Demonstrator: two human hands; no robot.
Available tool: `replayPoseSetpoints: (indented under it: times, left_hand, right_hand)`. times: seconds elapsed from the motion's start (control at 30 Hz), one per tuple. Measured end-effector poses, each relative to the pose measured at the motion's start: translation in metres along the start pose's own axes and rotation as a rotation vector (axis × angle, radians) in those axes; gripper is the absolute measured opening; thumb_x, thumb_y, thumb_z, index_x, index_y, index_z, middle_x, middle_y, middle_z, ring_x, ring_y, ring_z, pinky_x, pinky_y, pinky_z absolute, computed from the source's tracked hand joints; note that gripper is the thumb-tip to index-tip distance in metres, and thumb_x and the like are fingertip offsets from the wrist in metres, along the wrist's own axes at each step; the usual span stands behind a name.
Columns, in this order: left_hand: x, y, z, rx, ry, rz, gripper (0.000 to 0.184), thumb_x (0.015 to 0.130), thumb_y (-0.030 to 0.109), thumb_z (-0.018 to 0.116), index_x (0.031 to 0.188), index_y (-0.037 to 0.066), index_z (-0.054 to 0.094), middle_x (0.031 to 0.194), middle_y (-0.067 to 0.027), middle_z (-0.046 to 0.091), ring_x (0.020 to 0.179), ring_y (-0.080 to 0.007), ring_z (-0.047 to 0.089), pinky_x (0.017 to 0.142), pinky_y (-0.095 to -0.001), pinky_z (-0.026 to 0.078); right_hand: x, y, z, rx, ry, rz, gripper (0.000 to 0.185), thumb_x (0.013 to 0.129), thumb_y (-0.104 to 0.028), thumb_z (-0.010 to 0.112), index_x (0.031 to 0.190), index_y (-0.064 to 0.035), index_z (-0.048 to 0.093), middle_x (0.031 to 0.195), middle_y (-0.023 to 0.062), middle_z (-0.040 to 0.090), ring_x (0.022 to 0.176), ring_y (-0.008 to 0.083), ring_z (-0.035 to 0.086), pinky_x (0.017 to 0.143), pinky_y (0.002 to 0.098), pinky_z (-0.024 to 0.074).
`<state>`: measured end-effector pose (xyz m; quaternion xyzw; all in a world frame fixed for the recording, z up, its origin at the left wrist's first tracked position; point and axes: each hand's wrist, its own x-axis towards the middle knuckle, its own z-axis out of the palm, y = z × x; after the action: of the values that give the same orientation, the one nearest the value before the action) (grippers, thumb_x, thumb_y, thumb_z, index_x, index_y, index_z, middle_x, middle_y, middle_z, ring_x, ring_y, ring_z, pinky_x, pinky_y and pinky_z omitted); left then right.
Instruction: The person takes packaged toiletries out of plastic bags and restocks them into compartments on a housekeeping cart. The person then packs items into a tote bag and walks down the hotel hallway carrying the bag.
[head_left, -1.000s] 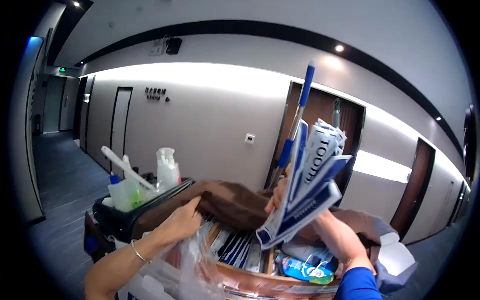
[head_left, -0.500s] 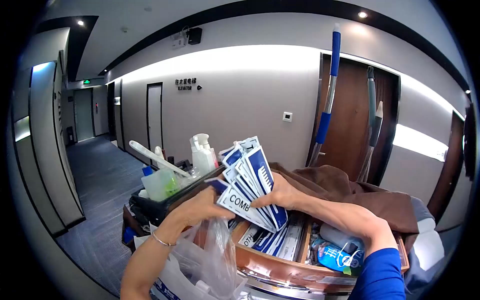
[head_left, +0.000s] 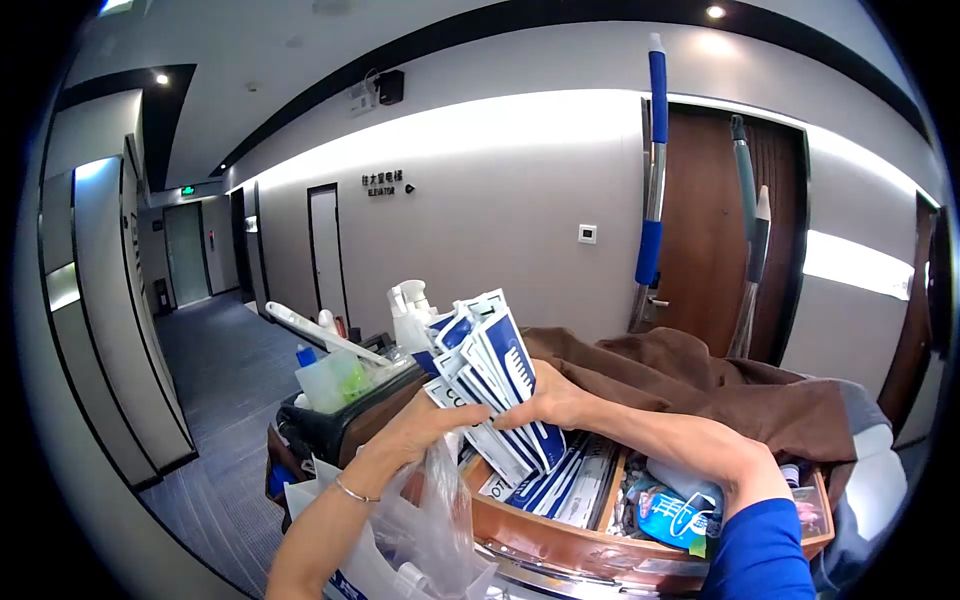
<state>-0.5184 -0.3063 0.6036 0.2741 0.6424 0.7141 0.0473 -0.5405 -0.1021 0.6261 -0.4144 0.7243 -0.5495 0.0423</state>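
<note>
Left fingers [head_left: 450,418], right fingers [head_left: 520,408]: both grasping comb packets [head_left: 495,375] | packets: fanned, tilted between them, tray [head_left: 520,525] below | I'd want even thumb pressure, edges squared (loose ones could slide out).

the left hand [head_left: 418,427] and right hand [head_left: 555,396] hold a fanned bunch of packets [head_left: 490,370] over a wooden tray [head_left: 545,533], with a brown cloth [head_left: 690,375] behind it.
</note>
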Motion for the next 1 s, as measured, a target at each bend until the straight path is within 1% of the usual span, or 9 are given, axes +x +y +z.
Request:
replayPoseSetpoints:
  times: [0.13, 0.33, 0.47, 0.6, 0.67, 0.73, 0.8, 0.93, 1.0]
  left_hand:
    - [0.002, -0.005, -0.001, -0.057, -0.015, 0.009, 0.051, 0.072, 0.004, 0.074, 0.119, 0.003, 0.055, 0.113, -0.0083, 0.062, 0.106, -0.0177, 0.057, 0.094, -0.0317, 0.044]
    - [-0.004, -0.007, 0.008, -0.052, 0.073, 0.058, 0.045, 0.076, 0.002, 0.070, 0.118, 0.000, 0.055, 0.113, -0.0078, 0.061, 0.104, -0.0158, 0.057, 0.093, -0.0305, 0.044]
    - [-0.004, -0.015, 0.010, -0.076, 0.097, 0.088, 0.039, 0.079, 0.007, 0.069, 0.115, -0.002, 0.057, 0.109, -0.0078, 0.062, 0.099, -0.0150, 0.057, 0.089, -0.0287, 0.045]
    - [-0.005, -0.013, 0.009, -0.128, 0.100, 0.019, 0.039, 0.078, 0.003, 0.070, 0.115, -0.002, 0.057, 0.110, -0.0084, 0.062, 0.099, -0.0165, 0.058, 0.090, -0.0305, 0.046]
    - [-0.008, -0.013, 0.013, -0.104, 0.093, 0.050, 0.036, 0.079, 0.006, 0.070, 0.113, -0.001, 0.058, 0.108, -0.0072, 0.063, 0.097, -0.0151, 0.058, 0.089, -0.0298, 0.046]
    - [-0.011, -0.011, 0.014, 0.019, 0.094, 0.055, 0.033, 0.080, 0.009, 0.070, 0.110, -0.001, 0.060, 0.106, -0.0064, 0.064, 0.096, -0.0136, 0.058, 0.087, -0.0291, 0.046]
    - [-0.014, -0.014, 0.014, 0.009, 0.068, 0.089, 0.033, 0.080, 0.011, 0.071, 0.109, -0.001, 0.061, 0.106, -0.0054, 0.064, 0.095, -0.0128, 0.058, 0.086, -0.0287, 0.046]
    - [-0.015, -0.023, 0.012, 0.291, 0.080, 0.298, 0.036, 0.076, 0.015, 0.074, 0.108, 0.002, 0.063, 0.105, -0.0058, 0.065, 0.096, -0.0143, 0.058, 0.085, -0.0297, 0.046]
    - [-0.013, -0.016, 0.016, 0.700, 0.068, 0.463, 0.038, 0.078, 0.024, 0.073, 0.109, 0.005, 0.062, 0.104, -0.0088, 0.064, 0.095, -0.0211, 0.060, 0.085, -0.0335, 0.047]
  right_hand:
    - [-0.006, -0.002, -0.006, -0.029, -0.023, 0.016, 0.054, 0.064, -0.009, 0.076, 0.112, 0.0005, 0.054, 0.105, 0.0101, 0.062, 0.097, 0.0178, 0.057, 0.090, 0.0308, 0.0437]
    - [-0.005, 0.026, -0.021, 0.223, 0.005, 0.061, 0.053, 0.062, -0.004, 0.076, 0.112, -0.0003, 0.058, 0.104, 0.0097, 0.063, 0.097, 0.0181, 0.058, 0.089, 0.0306, 0.0451]
    - [-0.007, 0.028, -0.026, 0.183, 0.055, 0.106, 0.055, 0.060, -0.005, 0.077, 0.111, 0.0005, 0.058, 0.105, 0.0109, 0.064, 0.096, 0.0181, 0.060, 0.089, 0.0316, 0.0468]
    - [-0.009, 0.030, -0.027, 0.187, 0.027, 0.090, 0.055, 0.060, -0.006, 0.078, 0.111, 0.0000, 0.058, 0.103, 0.0098, 0.064, 0.095, 0.0178, 0.060, 0.088, 0.0311, 0.0470]
    - [-0.011, 0.027, -0.023, 0.047, -0.002, 0.093, 0.057, 0.060, -0.008, 0.079, 0.112, -0.0007, 0.056, 0.105, 0.0090, 0.063, 0.096, 0.0180, 0.058, 0.090, 0.0310, 0.0452]
    - [-0.013, 0.020, -0.015, 0.035, -0.046, 0.109, 0.059, 0.060, -0.010, 0.080, 0.112, -0.0029, 0.053, 0.102, 0.0055, 0.059, 0.098, 0.0162, 0.053, 0.093, 0.0306, 0.0407]
    - [-0.015, 0.016, -0.009, -0.001, -0.045, 0.037, 0.058, 0.061, -0.010, 0.080, 0.111, -0.0030, 0.053, 0.100, 0.0046, 0.059, 0.098, 0.0150, 0.053, 0.093, 0.0301, 0.0409]
    - [-0.015, -0.004, -0.017, -0.159, -0.122, -0.051, 0.058, 0.059, -0.010, 0.081, 0.110, -0.0008, 0.054, 0.101, 0.0065, 0.062, 0.095, 0.0153, 0.057, 0.088, 0.0291, 0.0449]
    - [-0.016, -0.019, -0.025, -0.286, -0.159, -0.069, 0.059, 0.058, -0.009, 0.079, 0.111, 0.0004, 0.054, 0.102, 0.0102, 0.064, 0.094, 0.0167, 0.059, 0.087, 0.0297, 0.0469]
